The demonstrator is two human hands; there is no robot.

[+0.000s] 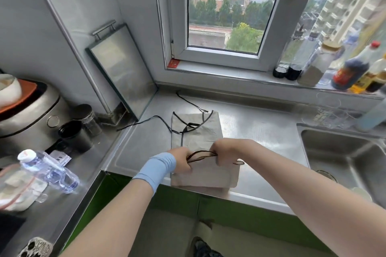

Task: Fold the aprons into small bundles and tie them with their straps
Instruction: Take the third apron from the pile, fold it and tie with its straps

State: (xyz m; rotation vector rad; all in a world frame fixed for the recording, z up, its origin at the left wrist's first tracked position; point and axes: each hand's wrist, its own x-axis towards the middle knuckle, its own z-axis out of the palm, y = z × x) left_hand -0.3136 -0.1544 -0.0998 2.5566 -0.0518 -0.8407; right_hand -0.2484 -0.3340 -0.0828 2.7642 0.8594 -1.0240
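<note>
1. Under both hands, at near edge of steel counter [261, 131]: folded beige apron [205, 176], lying flat.
2. Between the two fists, over apron's far edge: brown straps [200, 155] bunched in loops, one loop end poking out to the right of right hand.
3. Just beyond, farther on counter: second grey apron [201, 131] w/ dark trim, spread flat. Its dark strap [146, 120] trailing left.
4. Hard to make out: fingertips tucked under, how straps cross inside fists, no. of folds in bundle. Can't tell if knotted.
5. Left hand [183, 161]: fingers curled tight round straps' left end, knuckles up, blue wristband [156, 168] on wrist.
6. Right hand [223, 155]: likewise clenched on straps' right end, fist down on apron. Forearms reaching in from near side, converging.
7. Far right: sink [344, 152], well apart from aprons.
</note>
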